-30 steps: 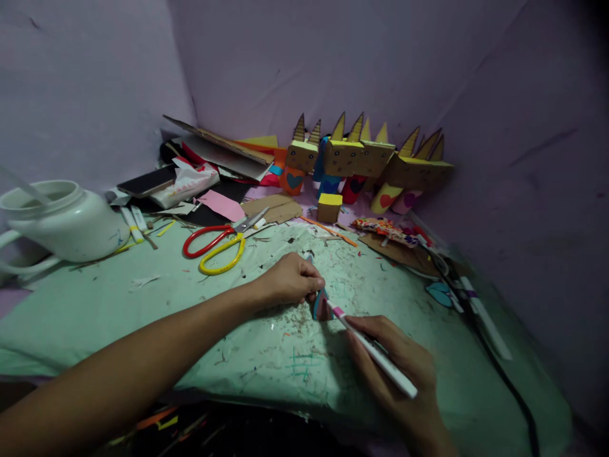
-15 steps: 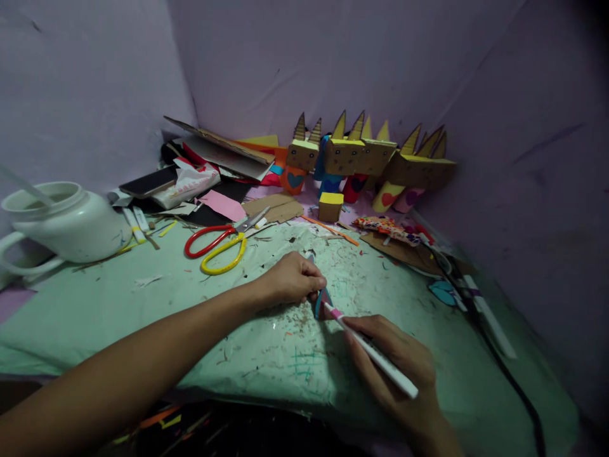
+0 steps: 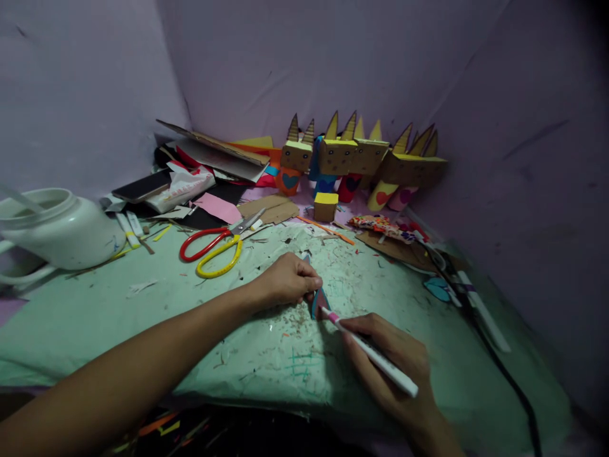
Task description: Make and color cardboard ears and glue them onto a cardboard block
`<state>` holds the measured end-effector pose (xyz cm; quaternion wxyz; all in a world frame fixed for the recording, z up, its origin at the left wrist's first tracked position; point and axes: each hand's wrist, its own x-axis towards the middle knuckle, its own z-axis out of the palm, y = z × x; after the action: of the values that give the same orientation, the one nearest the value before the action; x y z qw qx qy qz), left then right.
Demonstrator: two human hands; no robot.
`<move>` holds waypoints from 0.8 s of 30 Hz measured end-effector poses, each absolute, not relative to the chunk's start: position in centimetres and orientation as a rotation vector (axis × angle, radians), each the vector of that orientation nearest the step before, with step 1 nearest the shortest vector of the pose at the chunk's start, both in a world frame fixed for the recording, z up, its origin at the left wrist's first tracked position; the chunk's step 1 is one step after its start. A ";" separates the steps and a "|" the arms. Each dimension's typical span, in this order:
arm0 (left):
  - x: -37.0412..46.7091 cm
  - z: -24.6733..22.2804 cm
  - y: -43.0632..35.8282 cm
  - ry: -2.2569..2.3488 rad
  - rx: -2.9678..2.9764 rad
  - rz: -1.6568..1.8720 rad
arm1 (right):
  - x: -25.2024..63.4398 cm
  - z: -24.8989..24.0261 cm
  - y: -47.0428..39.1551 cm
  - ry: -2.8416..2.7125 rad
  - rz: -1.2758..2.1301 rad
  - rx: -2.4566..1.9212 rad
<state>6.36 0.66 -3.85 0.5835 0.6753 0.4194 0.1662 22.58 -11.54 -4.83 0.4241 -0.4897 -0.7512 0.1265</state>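
Observation:
My left hand [image 3: 292,279] pinches a small pointed cutout [image 3: 320,303] with a blue edge and a pinkish-purple middle, low over the green-covered table. Part of the cutout is hidden behind my fingers. In my right hand [image 3: 394,355] is a white marker [image 3: 380,360] with a pink band, its tip against the coloured middle of the cutout. Left of my hands lie scissors [image 3: 219,252] with one red and one yellow handle loop. A small cardboard box with a yellow top [image 3: 326,207] stands beyond my hands.
Several cardboard figures with horns [image 3: 337,158] stand along the back wall. A white pitcher [image 3: 61,235] is at the left. Cardboard sheets [image 3: 223,149], a dark phone-like slab [image 3: 141,185] and pink paper [image 3: 216,207] lie at back left. A black cable [image 3: 499,368] runs down the right side.
The view has shifted slightly, so the scene sits a little further left. The marker tip has moved slightly on the cutout; both hands keep their grips.

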 end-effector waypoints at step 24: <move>6.6 -3.4 0.5 1.024 1.577 0.380 | 22.7 -4.6 -11.5 -1.792 0.339 -1.257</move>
<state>6.56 0.52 -3.36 0.5744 0.6730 0.4369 0.1621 22.74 -11.54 -4.61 0.4469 -0.5077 -0.7238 0.1367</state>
